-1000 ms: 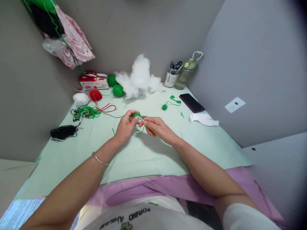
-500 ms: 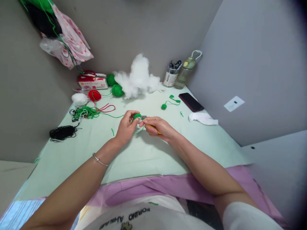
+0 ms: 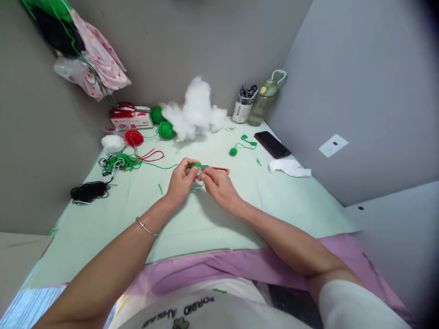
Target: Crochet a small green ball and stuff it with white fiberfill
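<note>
At the centre of the frame, the left hand (image 3: 181,180) has its fingers pinched closed on a small green crocheted piece (image 3: 196,166) above the pale green counter (image 3: 206,219). The right hand (image 3: 217,185) meets it, fingers closed on an orange-handled hook (image 3: 219,169). At upper left sits a red-and-white box (image 3: 132,119) whose print is too small to read. The cup (image 3: 241,111) label is likewise illegible.
</note>
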`<state>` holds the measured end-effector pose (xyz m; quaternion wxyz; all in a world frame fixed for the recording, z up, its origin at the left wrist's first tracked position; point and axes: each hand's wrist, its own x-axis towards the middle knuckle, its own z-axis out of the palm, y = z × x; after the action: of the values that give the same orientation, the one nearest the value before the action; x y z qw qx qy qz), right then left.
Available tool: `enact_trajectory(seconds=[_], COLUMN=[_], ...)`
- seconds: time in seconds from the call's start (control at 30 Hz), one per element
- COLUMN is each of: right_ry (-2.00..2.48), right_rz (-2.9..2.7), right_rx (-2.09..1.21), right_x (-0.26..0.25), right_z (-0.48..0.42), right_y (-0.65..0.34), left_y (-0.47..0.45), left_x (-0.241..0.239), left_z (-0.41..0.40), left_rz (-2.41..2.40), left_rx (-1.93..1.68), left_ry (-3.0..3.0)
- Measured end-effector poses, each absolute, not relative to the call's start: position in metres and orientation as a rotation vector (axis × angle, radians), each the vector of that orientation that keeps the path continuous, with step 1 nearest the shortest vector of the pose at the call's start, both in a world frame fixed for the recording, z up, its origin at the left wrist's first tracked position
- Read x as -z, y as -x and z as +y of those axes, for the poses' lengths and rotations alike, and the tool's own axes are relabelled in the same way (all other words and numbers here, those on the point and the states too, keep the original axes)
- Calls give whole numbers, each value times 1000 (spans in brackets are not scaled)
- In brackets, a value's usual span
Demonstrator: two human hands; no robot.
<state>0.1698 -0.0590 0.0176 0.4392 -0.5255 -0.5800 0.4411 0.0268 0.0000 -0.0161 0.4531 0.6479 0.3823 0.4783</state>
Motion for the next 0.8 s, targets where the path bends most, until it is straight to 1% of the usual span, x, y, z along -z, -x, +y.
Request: enact_trajectory(seconds=[0.13, 0.27, 0.33, 0.43, 0.47, 0.53, 0.6, 0.63, 0.7, 0.8], right_ry=[1385, 1380, 1256, 950, 890, 788, 559, 485, 532, 782], right_rz=[-1518, -1563, -1511, -1344, -1344, -1434, -1650, -1735, -1725, -1477], right_rx=[-899, -869, -1086, -1599, -1711, -1921, -2221, -2298, -2187, -1792], right_x=[-17, -19, -19, -23, -25, -29, -34, -35, -35, -30], right_z=[-68, -66, -61, -55, -56, -61, -68, -71, -72, -64], right_y=[-158, -159, -164, -175, -177, -180, -180, -180, -180, -182], left_y=[-29, -28, -26, -22, -21, -18, -14, -12, -11, -12], left_x=[16, 13, 10, 11, 12, 16, 19, 20, 20, 16], left_z=[1, -4, -7, -3, 0, 9, 17, 20, 21, 14], left_rz=[969, 967, 963, 968, 971, 978, 977, 965, 927, 886], left_rx=[-1224, -1269, -1265, -1275, -1283, -1298, -1309, -1307, -1286, -1252], left_ry=[-1618, -1663, -1682, -1668, -1646, -1582, -1513, -1490, -1463, -1444])
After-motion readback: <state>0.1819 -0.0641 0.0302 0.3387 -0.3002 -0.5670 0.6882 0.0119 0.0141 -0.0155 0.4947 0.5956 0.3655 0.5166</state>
